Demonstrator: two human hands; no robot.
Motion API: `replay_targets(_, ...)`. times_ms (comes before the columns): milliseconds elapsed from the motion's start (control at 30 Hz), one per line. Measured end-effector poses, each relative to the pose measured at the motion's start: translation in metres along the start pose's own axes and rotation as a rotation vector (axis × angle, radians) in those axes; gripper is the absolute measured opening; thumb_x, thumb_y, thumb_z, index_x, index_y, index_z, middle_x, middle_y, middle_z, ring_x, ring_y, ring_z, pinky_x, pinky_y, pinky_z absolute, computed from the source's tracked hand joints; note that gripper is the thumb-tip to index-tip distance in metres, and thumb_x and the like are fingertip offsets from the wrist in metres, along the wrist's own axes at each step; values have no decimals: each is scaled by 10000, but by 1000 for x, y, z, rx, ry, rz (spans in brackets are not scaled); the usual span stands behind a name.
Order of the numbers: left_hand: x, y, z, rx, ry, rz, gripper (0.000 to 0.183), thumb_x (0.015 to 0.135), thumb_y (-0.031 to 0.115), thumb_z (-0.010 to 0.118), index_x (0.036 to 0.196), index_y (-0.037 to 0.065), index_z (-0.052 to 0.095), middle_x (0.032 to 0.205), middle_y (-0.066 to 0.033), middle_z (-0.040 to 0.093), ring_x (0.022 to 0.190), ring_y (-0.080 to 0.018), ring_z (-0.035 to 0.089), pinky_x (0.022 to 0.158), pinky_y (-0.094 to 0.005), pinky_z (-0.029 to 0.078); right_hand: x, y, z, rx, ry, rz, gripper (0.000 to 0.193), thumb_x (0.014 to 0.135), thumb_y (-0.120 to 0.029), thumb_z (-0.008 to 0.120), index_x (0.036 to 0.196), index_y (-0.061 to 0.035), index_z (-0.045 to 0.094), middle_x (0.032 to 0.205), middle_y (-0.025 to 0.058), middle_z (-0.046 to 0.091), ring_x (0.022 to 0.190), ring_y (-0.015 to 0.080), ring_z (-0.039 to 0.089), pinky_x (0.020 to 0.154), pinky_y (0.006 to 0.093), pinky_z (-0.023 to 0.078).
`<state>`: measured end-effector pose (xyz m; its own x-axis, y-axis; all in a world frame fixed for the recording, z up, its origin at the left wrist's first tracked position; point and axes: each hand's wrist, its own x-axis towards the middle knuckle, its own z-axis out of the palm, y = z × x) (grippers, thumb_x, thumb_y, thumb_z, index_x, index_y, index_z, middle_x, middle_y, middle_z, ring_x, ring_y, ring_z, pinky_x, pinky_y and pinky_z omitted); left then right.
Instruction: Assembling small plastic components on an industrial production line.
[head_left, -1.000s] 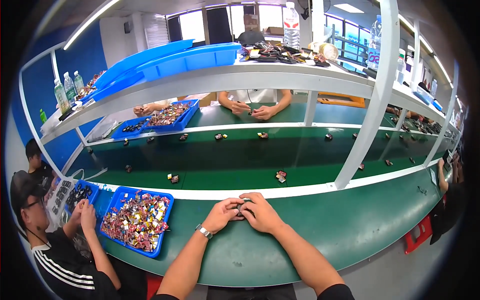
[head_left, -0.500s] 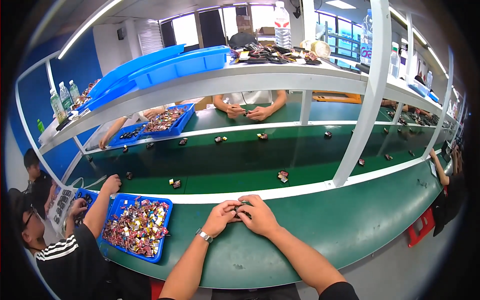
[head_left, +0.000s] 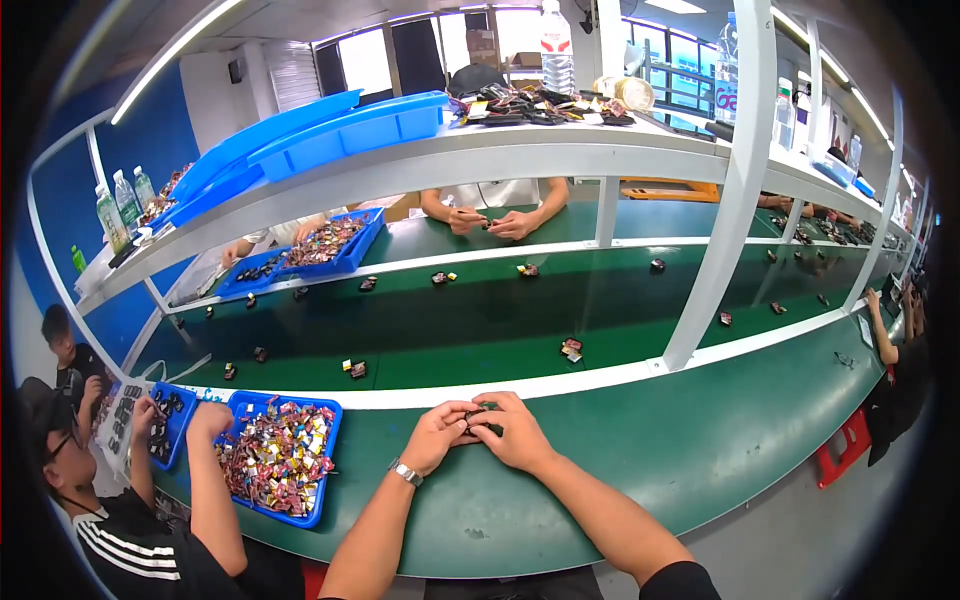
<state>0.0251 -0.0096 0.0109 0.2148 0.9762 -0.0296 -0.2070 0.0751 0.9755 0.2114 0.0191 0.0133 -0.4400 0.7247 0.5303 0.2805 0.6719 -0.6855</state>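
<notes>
Near the front of the green table (head_left: 640, 470), my left hand (head_left: 435, 440) and my right hand (head_left: 514, 438) are together, fingertips closed round one small dark part (head_left: 482, 412). Fingers cover most of it, so its exact kind is hidden. Both wrists rest low over the tabletop, and a metal-banded watch (head_left: 405, 472) is on my left wrist. To the left of my left hand is a blue tray (head_left: 329, 480) heaped with small red, white and yellow wired pieces (head_left: 275, 455).
A co-worker at left has one hand (head_left: 210, 418) at the tray and another by a second blue tray (head_left: 178, 440) of black parts. Beyond a white rail, a green belt (head_left: 460, 345) carries scattered small assemblies (head_left: 571, 350). A white post (head_left: 722, 220) supports the shelf (head_left: 500, 160) above.
The co-worker's hand at left has drawn back from the belt to the tray, and a small assembly now lies on the belt there. My hands stay nearly in place.
</notes>
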Motion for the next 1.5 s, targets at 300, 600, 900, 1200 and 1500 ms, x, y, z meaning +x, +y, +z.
replay_targets(300, -1, 1, 1, -9, 44, 25, 278, 966, -19, 456, 1237, -10, 519, 1228, -136, 595, 1110, -197, 610, 942, -336, 540, 1, -9, 2, -6, 38, -69, 181, 786, -101, 720, 965, -78, 718, 1240, 87, 589, 1182, 297, 511, 985, 395, 450)
replay_targets(600, 1, 2, 1, -50, 30, 31, 273, 963, -26, 448, 1227, -20, 517, 1225, -141, 597, 1110, -201, 611, 942, -337, 537, -1, -3, 9, -23, 100, -21, 173, 779, -98, 729, 952, -89, 723, 1217, 78, 609, 1178, 289, 518, 964, 396, 460)
replay_targets(900, -2, -2, 1, -37, 96, 46, 275, 968, -24, 452, 1236, -19, 515, 1205, -131, 611, 1096, -195, 618, 932, -326, 539, -2, -1, 10, 69, 63, 1, 190, 788, -81, 714, 977, -99, 719, 1296, 87, 564, 1216, 303, 491, 1007, 405, 429)
replay_targets(1200, 1, -1, 4, -42, 67, 39, 275, 966, -14, 462, 1237, -8, 510, 1219, -134, 609, 1097, -205, 621, 938, -355, 541, 0, -5, 6, -25, 81, -9, 207, 778, -62, 711, 984, -80, 706, 1252, 101, 578, 1181, 291, 515, 944, 380, 471)
replay_targets(1500, 1, 2, 5, -53, 67, 32, 285, 972, -7, 445, 1251, -8, 501, 1192, -122, 617, 1095, -200, 620, 945, -350, 542, 7, -10, 7, -117, 226, -109, 143, 744, -14, 713, 877, -54, 680, 971, 65, 645, 913, 252, 622, 753, 345, 527)
